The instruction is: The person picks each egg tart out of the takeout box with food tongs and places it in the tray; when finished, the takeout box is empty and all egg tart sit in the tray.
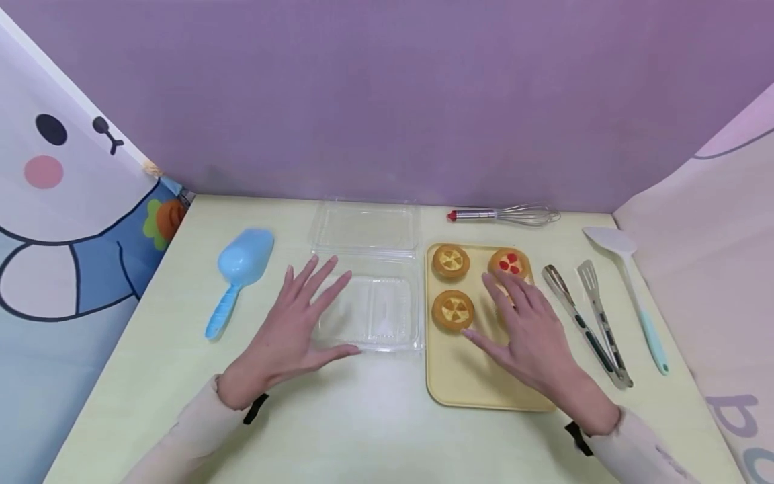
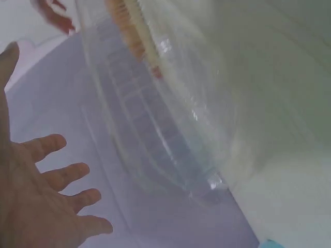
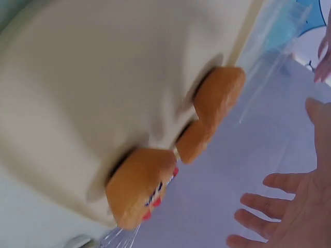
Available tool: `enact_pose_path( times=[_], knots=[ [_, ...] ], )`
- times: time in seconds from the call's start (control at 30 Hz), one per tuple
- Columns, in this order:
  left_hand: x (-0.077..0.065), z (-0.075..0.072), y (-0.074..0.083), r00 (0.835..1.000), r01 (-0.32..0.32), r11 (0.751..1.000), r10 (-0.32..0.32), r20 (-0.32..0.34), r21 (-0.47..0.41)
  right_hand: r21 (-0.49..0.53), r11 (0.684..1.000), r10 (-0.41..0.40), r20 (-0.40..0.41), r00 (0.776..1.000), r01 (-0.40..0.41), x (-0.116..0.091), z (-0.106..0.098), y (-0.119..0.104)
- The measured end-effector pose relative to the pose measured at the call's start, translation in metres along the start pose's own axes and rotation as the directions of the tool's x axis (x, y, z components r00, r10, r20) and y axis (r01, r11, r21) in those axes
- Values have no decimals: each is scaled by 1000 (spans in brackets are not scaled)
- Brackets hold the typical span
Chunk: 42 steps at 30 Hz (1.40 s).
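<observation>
My left hand (image 1: 296, 326) hovers over the left side of a clear plastic clamshell box (image 1: 377, 312), fingers spread and holding nothing. The box lies unfolded, its lid (image 1: 365, 228) towards the wall. To its right is a yellow tray (image 1: 465, 376) bearing several small round tarts. Two tarts, a rear one (image 1: 451, 261) and a nearer one (image 1: 453, 310), have pale wedge-patterned tops. A red-topped tart (image 1: 509, 261) sits at the tray's back right. My right hand (image 1: 535, 336) is above the tray's right side, fingers apart, partly hiding another tart. In the right wrist view, a tart (image 3: 137, 181) shows red and dark bits.
A blue scoop (image 1: 244, 259) lies at the left. Behind the tray is a whisk (image 1: 504, 215), near the purple wall (image 1: 387, 101). Metal tongs (image 1: 583, 326) and a white spatula with a mint handle (image 1: 631, 289) lie on the right.
</observation>
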State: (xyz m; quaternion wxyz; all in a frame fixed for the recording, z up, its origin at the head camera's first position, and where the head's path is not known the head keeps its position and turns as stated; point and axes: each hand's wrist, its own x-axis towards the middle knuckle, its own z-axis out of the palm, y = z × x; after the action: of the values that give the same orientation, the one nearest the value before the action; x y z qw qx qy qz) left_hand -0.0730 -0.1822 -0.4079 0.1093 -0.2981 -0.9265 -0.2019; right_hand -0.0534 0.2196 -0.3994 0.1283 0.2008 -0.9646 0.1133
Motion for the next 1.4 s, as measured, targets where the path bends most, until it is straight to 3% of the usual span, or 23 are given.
enact_pose_path(
  times=[0.17,0.47,1.03,1.4],
  knots=[
    [3,9,4,997,-62,995,58,50,75,-25,1000,11,73,997,-9,2,10,-5],
    [3,16,1,981,-177,967,157,117,181,-71,997,-35,76,997,40,2,20,-7],
    [2,25,0,980,-193,948,175,91,254,-133,989,-53,132,990,71,3,30,-5],
    [3,28,1,981,-188,946,166,102,264,-91,994,-43,147,988,56,2,35,-7]
  ],
)
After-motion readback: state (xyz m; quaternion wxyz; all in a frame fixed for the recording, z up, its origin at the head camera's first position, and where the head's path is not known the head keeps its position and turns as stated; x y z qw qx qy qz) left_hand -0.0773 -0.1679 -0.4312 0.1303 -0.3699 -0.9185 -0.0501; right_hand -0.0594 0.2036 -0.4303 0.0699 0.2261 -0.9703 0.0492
